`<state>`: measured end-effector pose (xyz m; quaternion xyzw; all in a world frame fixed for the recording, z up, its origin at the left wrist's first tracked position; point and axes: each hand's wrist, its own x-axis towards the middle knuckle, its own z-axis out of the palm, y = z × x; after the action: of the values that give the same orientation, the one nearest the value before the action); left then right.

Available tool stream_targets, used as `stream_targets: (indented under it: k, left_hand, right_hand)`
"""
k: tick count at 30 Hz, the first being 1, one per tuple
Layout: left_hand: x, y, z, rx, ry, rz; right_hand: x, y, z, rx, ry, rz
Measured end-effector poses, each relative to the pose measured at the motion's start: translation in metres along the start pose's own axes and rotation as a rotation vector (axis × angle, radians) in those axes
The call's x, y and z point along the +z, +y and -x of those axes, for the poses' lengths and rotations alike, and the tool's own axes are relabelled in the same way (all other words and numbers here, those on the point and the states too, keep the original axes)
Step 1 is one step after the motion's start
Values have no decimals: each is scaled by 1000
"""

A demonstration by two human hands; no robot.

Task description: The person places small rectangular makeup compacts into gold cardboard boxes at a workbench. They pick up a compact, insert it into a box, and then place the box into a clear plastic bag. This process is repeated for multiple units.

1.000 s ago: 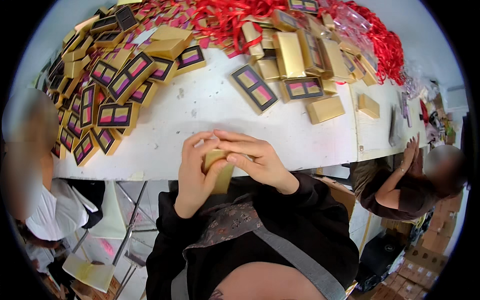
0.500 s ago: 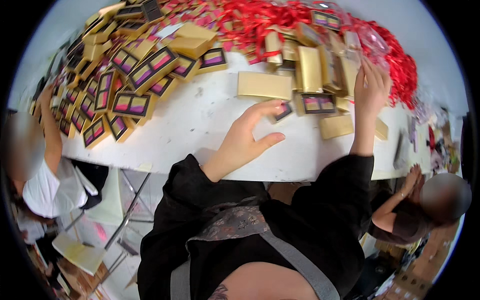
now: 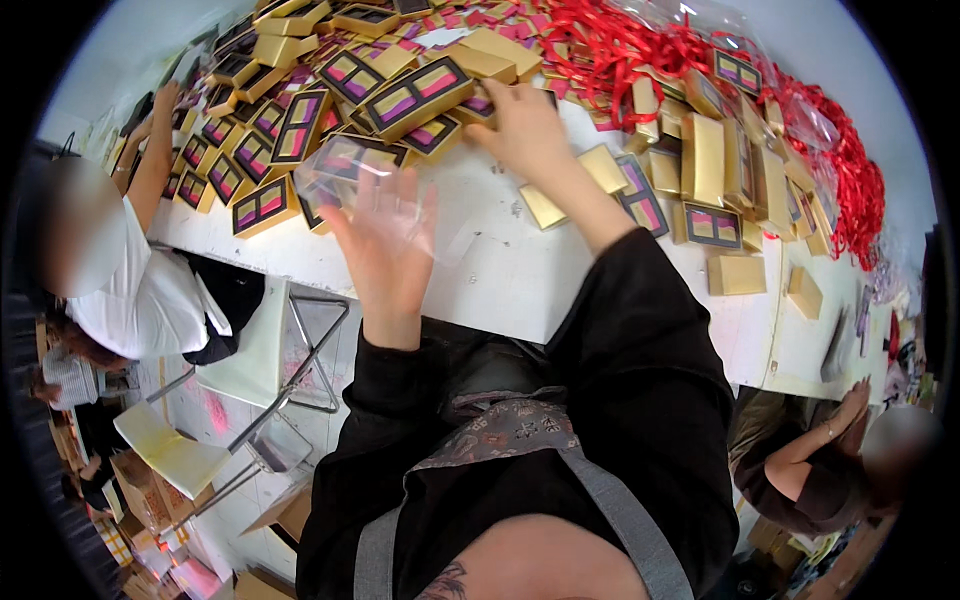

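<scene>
My left hand (image 3: 392,245) is raised over the near table edge, fingers and thumb apart. A thin, clear plastic bag (image 3: 340,172) hangs loosely over and around its fingers; how the hand holds it is partly blurred. At the edge of the left heap, my right hand (image 3: 522,130) lies over a gold box (image 3: 480,106) with a dark windowed top. Its thumb and fingers straddle the box and largely hide it. Several similar gold boxes (image 3: 418,97) with pink, purple and yellow panels are piled beside both hands.
Under my right forearm are a plain gold box (image 3: 543,205) and a windowed box (image 3: 642,195). More gold boxes (image 3: 703,160) stand to the right, before a heap of red ribbon (image 3: 855,190). People sit at left (image 3: 125,270) and right (image 3: 815,475). A folding chair (image 3: 240,345) stands below left.
The view has shifted left. My right hand has moved from the right-hand boxes to the left heap. My left hand has turned palm up and now has the clear bag about its fingers.
</scene>
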<state>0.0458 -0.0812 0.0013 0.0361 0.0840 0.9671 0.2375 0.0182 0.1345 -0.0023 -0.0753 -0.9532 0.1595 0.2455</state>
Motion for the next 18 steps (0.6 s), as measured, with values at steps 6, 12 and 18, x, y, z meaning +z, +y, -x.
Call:
stream_targets:
  k: [6,12,18]
  left_hand:
    - [-8,-8,-16,30,8,166]
    - [15,-49,-8,38,166,-157]
    - [32,-81,6,33,150,-385]
  right_hand:
    - [-132,-2,84,-105,94,-120]
    - [-144,-18,150,-13,20,-511]
    - [-94,-40,172,90,235,-776]
